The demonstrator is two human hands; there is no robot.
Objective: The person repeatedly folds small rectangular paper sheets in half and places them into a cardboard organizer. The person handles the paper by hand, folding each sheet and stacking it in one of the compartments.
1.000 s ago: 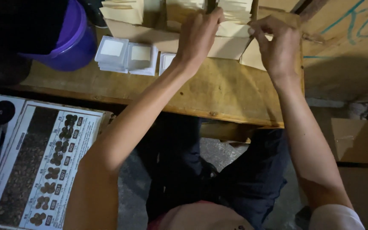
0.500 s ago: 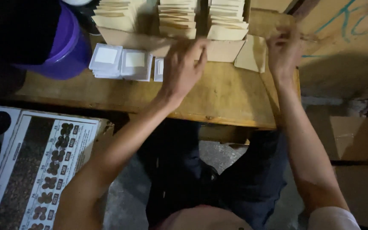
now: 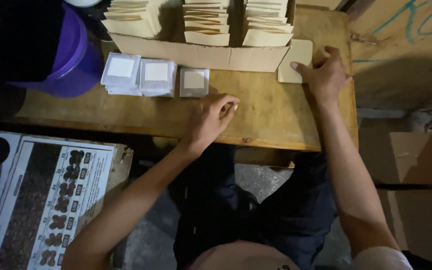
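Landmark: cardboard tray (image 3: 196, 54) at the back of the wooden table (image 3: 271, 120), with three rows of tan envelopes (image 3: 207, 25) standing in it.

Right hand (image 3: 326, 75) lies palm down just right of the tray's front corner, fingers spread and loosely open, fingertips pressing a flat tan card (image 3: 296, 60) that leans against the tray's right end. It pins the card and does not grip it.

Left hand (image 3: 211, 117) sits on the table in front of the tray, below its middle. Fingers are curled in with thumb meeting forefinger, a pinch shape; whether anything is in the pinch cannot be told.

Three small piles of clear packets (image 3: 156, 77) with white squares lie just in front of the tray's left half; the rightmost is closest to the left hand, not touching it. A purple tub (image 3: 73, 60) stands left of the tray.

Risks, as judged:
- The card is only pressed on, so it could slide off the right table edge near it.
- A sweep of the left hand could scatter the loose packet piles.
- The tray's rows lean, so a nudge might tip the envelopes.
- Dim light makes picking a single packet error-prone.
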